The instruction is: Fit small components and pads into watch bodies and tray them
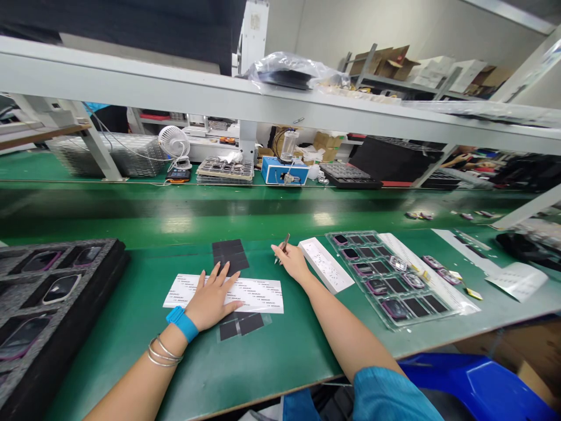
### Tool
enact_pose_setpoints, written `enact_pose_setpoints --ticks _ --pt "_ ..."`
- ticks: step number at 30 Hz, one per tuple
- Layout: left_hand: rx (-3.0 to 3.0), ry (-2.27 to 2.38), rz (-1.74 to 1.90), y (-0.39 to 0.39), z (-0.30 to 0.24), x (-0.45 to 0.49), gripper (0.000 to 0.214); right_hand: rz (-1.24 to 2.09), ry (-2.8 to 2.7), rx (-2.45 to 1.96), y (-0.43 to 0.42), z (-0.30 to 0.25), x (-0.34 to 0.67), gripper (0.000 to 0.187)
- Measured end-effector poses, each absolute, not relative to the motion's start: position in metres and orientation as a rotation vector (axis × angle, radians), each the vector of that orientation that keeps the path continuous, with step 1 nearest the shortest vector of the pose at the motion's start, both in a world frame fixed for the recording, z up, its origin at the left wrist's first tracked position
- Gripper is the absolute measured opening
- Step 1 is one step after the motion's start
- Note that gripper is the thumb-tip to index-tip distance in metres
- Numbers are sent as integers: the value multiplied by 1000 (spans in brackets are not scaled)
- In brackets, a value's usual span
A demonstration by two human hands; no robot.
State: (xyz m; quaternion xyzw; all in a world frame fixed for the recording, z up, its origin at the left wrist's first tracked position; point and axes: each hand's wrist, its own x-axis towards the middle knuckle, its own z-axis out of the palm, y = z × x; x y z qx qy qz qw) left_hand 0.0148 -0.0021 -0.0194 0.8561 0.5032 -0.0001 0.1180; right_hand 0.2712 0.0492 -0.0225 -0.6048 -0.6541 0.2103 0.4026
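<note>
My left hand (pixel 211 298) lies flat with fingers spread on a white sheet of printed labels (pixel 256 294) on the green bench. Under the sheet's near edge sits a clear film with dark squares (pixel 243 325). My right hand (pixel 293 261) is closed on metal tweezers (pixel 284 244), tips pointing up and away. A black sheet of squares (pixel 229 254) lies just beyond the labels, between both hands. A white strip (pixel 326 264) lies right of my right hand.
A clear tray (pixel 390 278) with small dark-screened parts sits at right, with loose parts (pixel 438 266) and white liner sheets beyond. A black foam tray (pixel 48 304) of screened parts fills the left. A green conveyor (pixel 263 204) runs behind, with a fan (pixel 174 143) and blue box (pixel 284 171).
</note>
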Motion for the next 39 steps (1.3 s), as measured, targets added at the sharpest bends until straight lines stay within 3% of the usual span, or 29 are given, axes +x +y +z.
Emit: enact_pose_setpoints --ticks 39 --pt "2516 1470 1 -2 -19 15 67 569 -1642 -1527 49 -24 272 39"
